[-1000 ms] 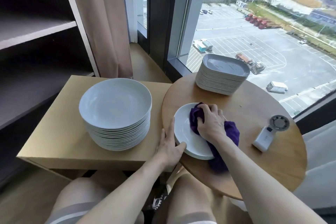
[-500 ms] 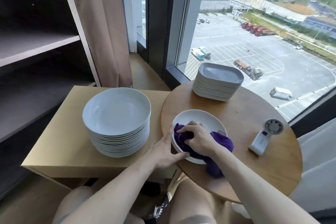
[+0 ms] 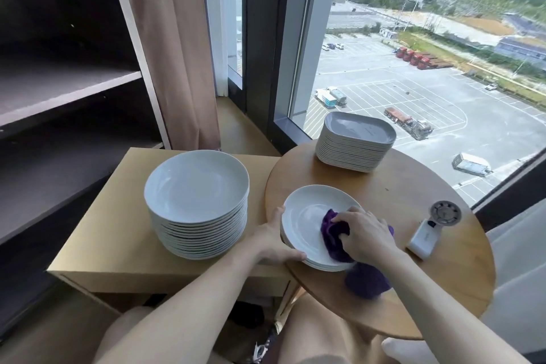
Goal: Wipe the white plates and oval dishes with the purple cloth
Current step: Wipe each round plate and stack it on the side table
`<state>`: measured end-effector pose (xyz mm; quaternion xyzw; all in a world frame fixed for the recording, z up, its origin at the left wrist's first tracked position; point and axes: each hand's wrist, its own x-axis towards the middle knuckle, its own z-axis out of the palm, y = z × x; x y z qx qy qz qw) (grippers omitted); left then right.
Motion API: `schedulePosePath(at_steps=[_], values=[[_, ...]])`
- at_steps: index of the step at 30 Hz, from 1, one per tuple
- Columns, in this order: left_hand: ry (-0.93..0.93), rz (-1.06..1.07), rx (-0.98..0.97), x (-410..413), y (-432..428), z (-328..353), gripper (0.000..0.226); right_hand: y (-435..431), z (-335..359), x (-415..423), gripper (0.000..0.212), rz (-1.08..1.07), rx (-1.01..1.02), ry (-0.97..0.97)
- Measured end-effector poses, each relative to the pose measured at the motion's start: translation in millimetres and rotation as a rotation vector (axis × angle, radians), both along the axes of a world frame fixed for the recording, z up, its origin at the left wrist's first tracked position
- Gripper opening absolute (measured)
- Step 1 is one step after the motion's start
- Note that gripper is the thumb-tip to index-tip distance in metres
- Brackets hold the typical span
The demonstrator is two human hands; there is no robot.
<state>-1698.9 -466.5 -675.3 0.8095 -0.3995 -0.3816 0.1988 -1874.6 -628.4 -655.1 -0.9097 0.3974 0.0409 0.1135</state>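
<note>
Your right hand [image 3: 366,235] clutches the bunched purple cloth [image 3: 332,236] and presses it into the right half of the top plate [image 3: 307,213]. This plate lies level on a short stack on the round bench [image 3: 419,284]. The cloth's long axis runs from the plate's middle toward you, with its tail draped over the near rim. Your left hand [image 3: 274,244] grips the left rim. Half a second ago the cloth lay at the plate's near left. The oval dishes [image 3: 354,143] are stacked behind.

No text, label, brand, number or sign can be read on anything in view
</note>
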Motion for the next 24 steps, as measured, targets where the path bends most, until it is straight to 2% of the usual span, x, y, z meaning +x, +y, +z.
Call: schedulePosePath(at_steps=[3, 5, 10, 18, 24], values=[[0.041, -0.030, 0.027, -1.1, -6.8, 4.0, 0.119, -14.3, -3.3, 7.2, 0.044, -0.193, 0.092, -0.090], [0.050, -0.033, 0.033, -1.6, -9.1, 3.9, 0.119, -17.0, -9.0, 16.8, 0.043, -0.226, 0.089, -0.115], [0.075, -0.050, 0.027, 0.4, -10.3, -0.6, 0.117, -14.5, -20.5, 37.6, 0.038, -0.186, 0.007, -0.141], [0.006, -0.070, 0.005, 4.2, -6.3, -10.4, 0.124, -7.3, -33.2, 69.4, 0.040, -0.048, 0.067, -0.242], [0.038, -0.072, -0.059, 2.0, -4.0, -6.0, 0.111, 19.1, -33.5, 79.9, 0.040, 0.107, 0.128, -0.215]])
